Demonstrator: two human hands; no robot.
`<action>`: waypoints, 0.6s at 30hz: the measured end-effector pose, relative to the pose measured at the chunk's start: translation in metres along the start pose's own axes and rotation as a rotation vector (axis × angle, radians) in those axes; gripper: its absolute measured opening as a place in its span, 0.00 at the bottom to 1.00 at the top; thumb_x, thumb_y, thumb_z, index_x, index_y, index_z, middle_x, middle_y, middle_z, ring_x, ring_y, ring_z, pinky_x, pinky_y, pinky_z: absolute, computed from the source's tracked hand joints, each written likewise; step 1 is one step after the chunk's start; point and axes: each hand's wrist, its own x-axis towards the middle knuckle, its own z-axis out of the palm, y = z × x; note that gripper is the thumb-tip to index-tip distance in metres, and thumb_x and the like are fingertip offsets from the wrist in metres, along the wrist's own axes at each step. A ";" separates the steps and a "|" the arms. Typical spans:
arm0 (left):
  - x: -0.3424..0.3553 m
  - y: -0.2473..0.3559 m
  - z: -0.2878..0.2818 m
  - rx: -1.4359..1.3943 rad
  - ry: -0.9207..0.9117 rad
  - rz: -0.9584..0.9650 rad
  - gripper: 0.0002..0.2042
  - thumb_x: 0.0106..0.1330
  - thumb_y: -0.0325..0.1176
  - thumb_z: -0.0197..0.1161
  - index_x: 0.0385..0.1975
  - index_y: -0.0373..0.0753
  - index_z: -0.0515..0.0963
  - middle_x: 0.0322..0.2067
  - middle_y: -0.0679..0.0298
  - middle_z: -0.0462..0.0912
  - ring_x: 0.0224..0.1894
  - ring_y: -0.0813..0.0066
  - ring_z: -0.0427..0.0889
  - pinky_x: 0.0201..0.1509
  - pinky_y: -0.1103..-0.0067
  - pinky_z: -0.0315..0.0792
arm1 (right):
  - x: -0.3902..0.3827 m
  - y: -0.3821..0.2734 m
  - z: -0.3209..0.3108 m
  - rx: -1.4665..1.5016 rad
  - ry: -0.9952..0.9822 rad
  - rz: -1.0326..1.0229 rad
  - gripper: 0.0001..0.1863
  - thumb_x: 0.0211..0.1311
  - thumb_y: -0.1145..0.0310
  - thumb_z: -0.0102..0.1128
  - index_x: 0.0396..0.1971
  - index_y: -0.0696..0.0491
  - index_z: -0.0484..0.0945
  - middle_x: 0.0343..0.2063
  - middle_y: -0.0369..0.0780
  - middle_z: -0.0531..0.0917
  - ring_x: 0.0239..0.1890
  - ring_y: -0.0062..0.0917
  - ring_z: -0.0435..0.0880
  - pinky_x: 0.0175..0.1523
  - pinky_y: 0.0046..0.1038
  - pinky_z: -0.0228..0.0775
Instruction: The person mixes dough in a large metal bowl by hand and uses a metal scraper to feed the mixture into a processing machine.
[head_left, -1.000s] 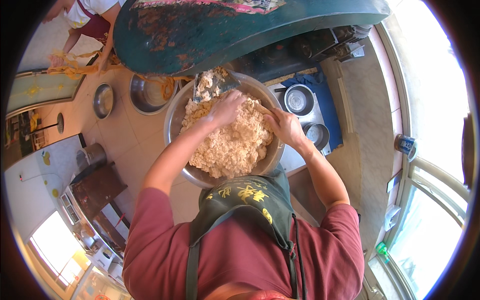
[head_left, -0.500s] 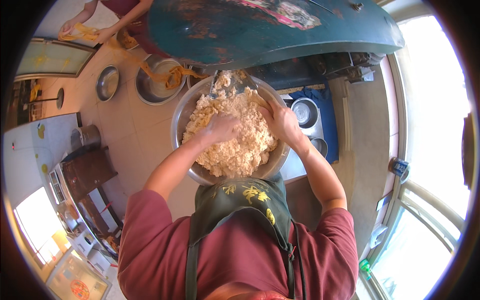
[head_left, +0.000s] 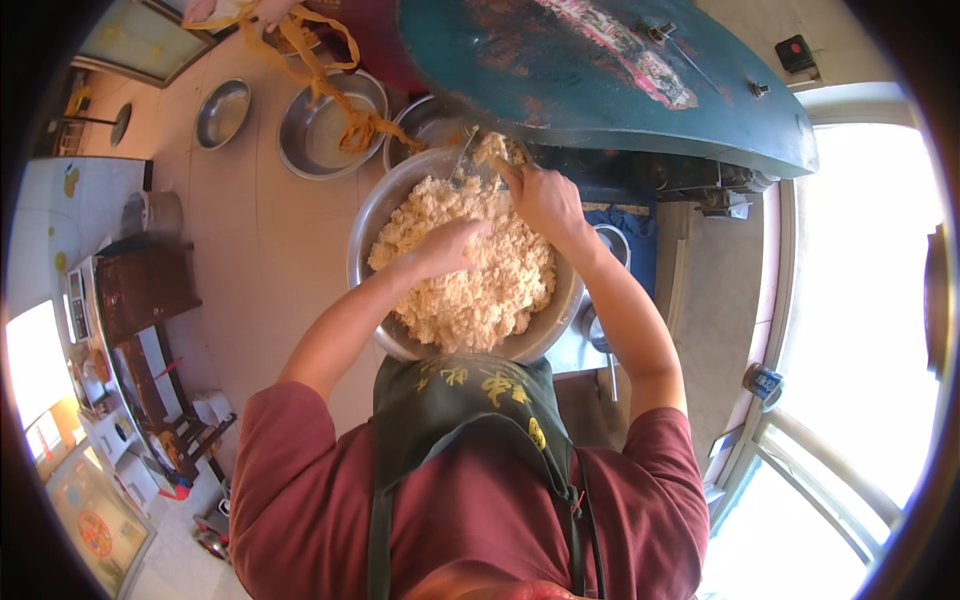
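Observation:
A large metal bowl (head_left: 362,245) full of pale, crumbly dough (head_left: 455,295) stands in front of my apron. My left hand (head_left: 447,248) lies on the crumbs, its fingers stretched out and slightly blurred. At the bowl's far right edge is my right hand (head_left: 545,205), fingers extended toward the metal chute (head_left: 525,155) of a dark teal machine (head_left: 600,75). More crumbly dough sits in that chute. Neither hand visibly grips anything, though some right fingertips are hidden.
At the upper left another person's hands (head_left: 262,12) hold long orange-yellow strips (head_left: 355,125) that trail over metal basins (head_left: 290,155). A smaller basin (head_left: 203,125) is on the tiled floor. A wooden stand (head_left: 145,290) is left; pans (head_left: 620,240) and a window (head_left: 850,250) are right.
My right hand has moved up from the bowl's right side to the chute. My left hand stays on the dough, slightly shifted. The other person's strips have moved, and the view has shifted.

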 end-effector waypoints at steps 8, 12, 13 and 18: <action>-0.009 0.036 -0.017 0.024 0.164 0.138 0.17 0.58 0.25 0.68 0.48 0.38 0.76 0.45 0.56 0.77 0.48 0.59 0.79 0.57 0.68 0.74 | 0.031 -0.004 0.022 -0.116 0.100 -0.107 0.28 0.75 0.50 0.41 0.33 0.61 0.81 0.25 0.56 0.84 0.29 0.50 0.86 0.34 0.46 0.79; -0.009 0.027 -0.002 -0.001 0.159 0.037 0.21 0.58 0.22 0.66 0.52 0.40 0.75 0.52 0.54 0.77 0.54 0.56 0.78 0.61 0.68 0.74 | 0.041 0.012 0.036 -0.156 -0.056 0.046 0.26 0.73 0.49 0.44 0.37 0.60 0.80 0.28 0.56 0.84 0.30 0.50 0.85 0.36 0.48 0.79; -0.007 0.028 -0.003 0.002 0.147 0.028 0.21 0.59 0.22 0.66 0.53 0.39 0.74 0.53 0.54 0.77 0.55 0.56 0.79 0.61 0.67 0.74 | 0.048 0.013 0.039 -0.151 0.036 0.002 0.26 0.73 0.50 0.44 0.38 0.60 0.80 0.27 0.56 0.84 0.30 0.50 0.85 0.37 0.48 0.78; -0.015 0.009 -0.011 -0.024 0.217 -0.091 0.19 0.63 0.23 0.63 0.55 0.36 0.71 0.54 0.51 0.77 0.56 0.55 0.79 0.61 0.65 0.74 | 0.025 0.000 0.033 -0.111 0.074 0.029 0.24 0.71 0.51 0.48 0.42 0.58 0.81 0.22 0.55 0.83 0.31 0.50 0.86 0.39 0.49 0.78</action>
